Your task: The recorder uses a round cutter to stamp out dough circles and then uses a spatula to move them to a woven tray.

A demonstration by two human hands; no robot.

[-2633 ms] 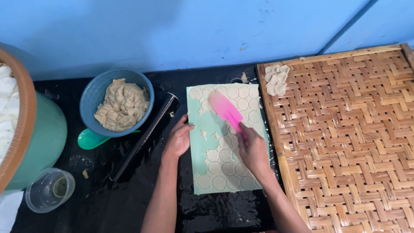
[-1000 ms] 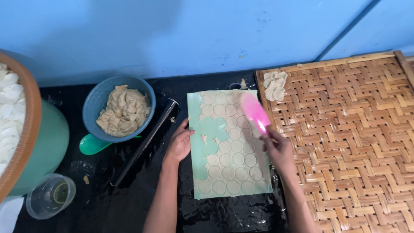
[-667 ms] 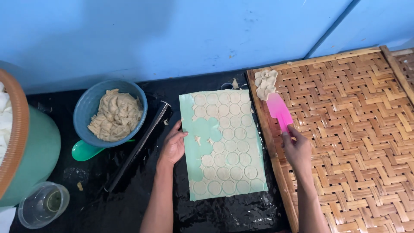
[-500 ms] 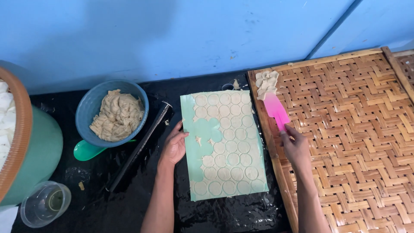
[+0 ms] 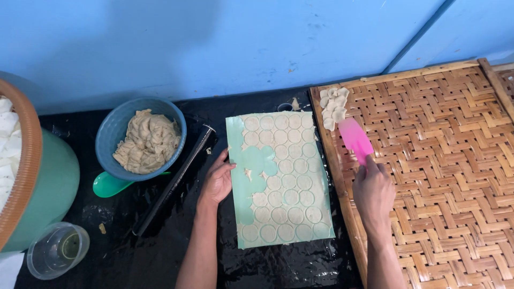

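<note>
Moved right hand, fingers closed on pink scraper, over to woven tray; left hand, fingers spread flat, pressing green mat. Slide dough rounds off gently.

Left hand lay flat, palm down, fingers together and pointing up-right, forearm running straight up from the bottom edge. Right hand was closed in a grip, index finger extended forward, wrist straight, forearm near-vertical.
</note>
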